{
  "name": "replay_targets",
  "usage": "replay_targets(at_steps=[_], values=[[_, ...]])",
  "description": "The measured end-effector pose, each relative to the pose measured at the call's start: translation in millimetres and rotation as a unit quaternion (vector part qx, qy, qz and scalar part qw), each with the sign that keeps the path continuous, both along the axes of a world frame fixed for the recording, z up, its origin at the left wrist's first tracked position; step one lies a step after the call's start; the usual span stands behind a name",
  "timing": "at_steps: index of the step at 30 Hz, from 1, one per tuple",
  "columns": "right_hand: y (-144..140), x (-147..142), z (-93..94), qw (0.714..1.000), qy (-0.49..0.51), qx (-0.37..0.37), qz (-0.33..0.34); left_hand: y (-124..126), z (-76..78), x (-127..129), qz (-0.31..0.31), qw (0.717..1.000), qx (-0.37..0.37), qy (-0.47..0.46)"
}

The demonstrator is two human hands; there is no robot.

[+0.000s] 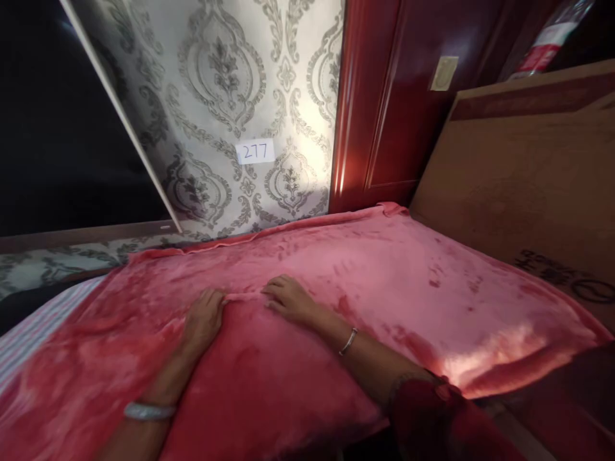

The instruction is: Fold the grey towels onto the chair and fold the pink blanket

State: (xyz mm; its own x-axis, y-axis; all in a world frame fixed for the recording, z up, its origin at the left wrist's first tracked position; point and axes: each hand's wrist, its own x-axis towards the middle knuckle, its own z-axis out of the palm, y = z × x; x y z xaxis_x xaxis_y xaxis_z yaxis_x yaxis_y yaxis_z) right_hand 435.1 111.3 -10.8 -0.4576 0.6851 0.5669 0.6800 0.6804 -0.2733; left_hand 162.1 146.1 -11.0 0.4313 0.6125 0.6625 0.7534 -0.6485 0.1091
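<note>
A plush pink-red blanket (365, 250) lies spread over the surface before me, its near part folded back on itself. My left hand (204, 318) grips the folded edge at the middle, fingers curled over it. A short way to the right, my right hand (289, 298) pinches the same edge between thumb and fingers. Between both hands the blanket's edge runs as a narrow raised strip. A pale bangle circles my left wrist and a thin silver bracelet my right one.
A large cardboard box (519, 173) stands along the right side, with a plastic bottle (542, 48) behind it. At the left is a dark screen (67, 128). Patterned wallpaper bearing a paper label (255, 151) and a red wooden panel (369, 96) close off the back. Striped cloth (43, 323) shows at left.
</note>
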Motion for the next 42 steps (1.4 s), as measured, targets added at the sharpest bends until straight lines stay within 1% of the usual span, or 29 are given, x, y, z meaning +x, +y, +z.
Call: replay_targets(at_steps=[2, 8, 10, 12, 15, 18, 20, 25, 29, 32, 34, 38, 40, 42], values=[[-1, 34, -5.1, 1.0, -0.004, 0.0, -0.014, 0, 3.7, -1, -0.004, 1.0, 0.004, -0.01], [-9, 155, -21.6, 0.994, 0.013, -0.027, -0.109, 0, 13.8, -3, 0.023, 0.998, -0.016, -0.056], [-13, 182, -24.0, 0.992, 0.017, -0.038, -0.121, -1, 16.7, -3, 0.031, 0.997, -0.002, -0.075], [-18, 198, -24.6, 0.991, 0.014, -0.048, -0.121, -3, 19.3, -4, 0.034, 0.995, 0.023, -0.086], [-23, 201, -23.2, 0.993, -0.001, -0.054, -0.107, -7, 22.4, -6, 0.037, 0.994, 0.058, -0.085], [-23, 194, -22.7, 0.994, -0.008, -0.038, -0.102, -10, 24.4, -9, 0.054, 0.993, 0.074, -0.079], [-22, 189, -24.2, 0.993, 0.0, -0.025, -0.111, -10, 25.1, -10, 0.061, 0.992, 0.081, -0.076], [-19, 184, -27.0, 0.991, 0.023, -0.02, -0.132, -10, 25.2, -12, 0.048, 0.99, 0.119, -0.053], [-19, 181, -22.6, 0.992, 0.007, -0.022, -0.124, -10, 26.2, -12, 0.034, 0.985, 0.163, -0.042], [-18, 174, -19.9, 0.992, 0.003, -0.025, -0.125, -12, 27.6, -13, 0.036, 0.983, 0.179, -0.037], [-18, 168, -18.7, 0.99, 0.001, -0.026, -0.139, -14, 28.0, -13, 0.038, 0.983, 0.173, -0.039], [-21, 165, -10.7, 0.98, 0.017, -0.009, -0.196, -14, 27.6, -15, 0.054, 0.987, 0.141, -0.051], [-23, 169, -3.8, 0.974, 0.036, 0.021, -0.221, -12, 27.6, -15, 0.065, 0.992, 0.102, -0.044], [-25, 173, 1.8, 0.97, 0.047, 0.049, -0.235, -11, 27.9, -14, 0.066, 0.997, 0.044, -0.021]])
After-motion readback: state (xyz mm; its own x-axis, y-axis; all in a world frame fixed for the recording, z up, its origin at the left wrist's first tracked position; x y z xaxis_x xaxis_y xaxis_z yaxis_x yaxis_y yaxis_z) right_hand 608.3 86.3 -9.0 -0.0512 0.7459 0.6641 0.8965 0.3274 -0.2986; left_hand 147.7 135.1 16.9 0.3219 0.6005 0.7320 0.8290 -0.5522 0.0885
